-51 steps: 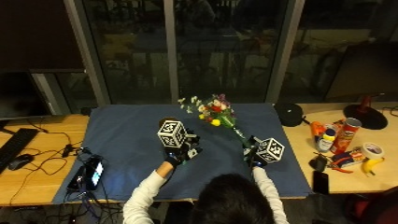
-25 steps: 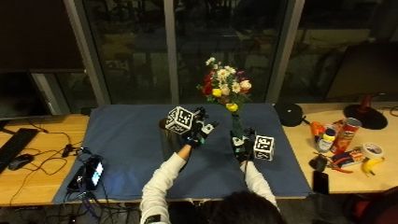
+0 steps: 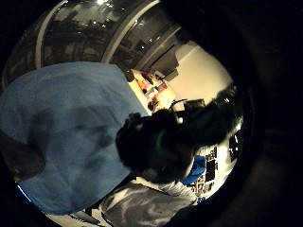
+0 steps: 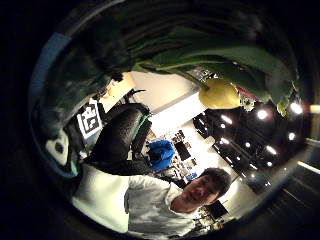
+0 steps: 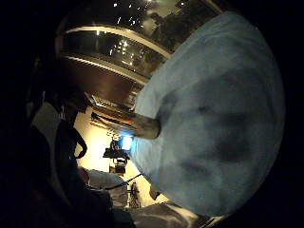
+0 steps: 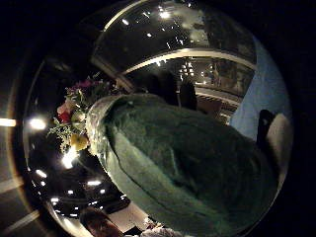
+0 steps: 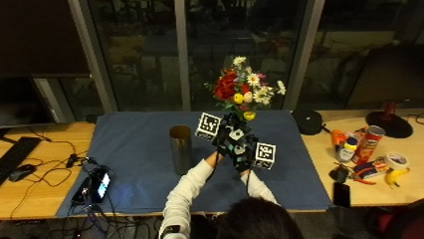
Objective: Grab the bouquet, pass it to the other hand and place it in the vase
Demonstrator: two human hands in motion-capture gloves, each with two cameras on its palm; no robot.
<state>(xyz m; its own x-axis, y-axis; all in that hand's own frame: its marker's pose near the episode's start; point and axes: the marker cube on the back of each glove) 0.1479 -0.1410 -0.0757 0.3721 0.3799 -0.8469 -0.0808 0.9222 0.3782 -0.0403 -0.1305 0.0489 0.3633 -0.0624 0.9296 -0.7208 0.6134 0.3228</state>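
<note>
We are holding the bouquet upright, left hand and right hand both gripping its stems mid-handover, vase standing near on the bench.

Outside view overlooks the table; thumb-side palms closely share bouquet.

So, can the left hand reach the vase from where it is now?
Probably yes: the vase stands upright on the blue cloth beside the left hand, nothing between them, though that hand seems busy at the bouquet.
</note>
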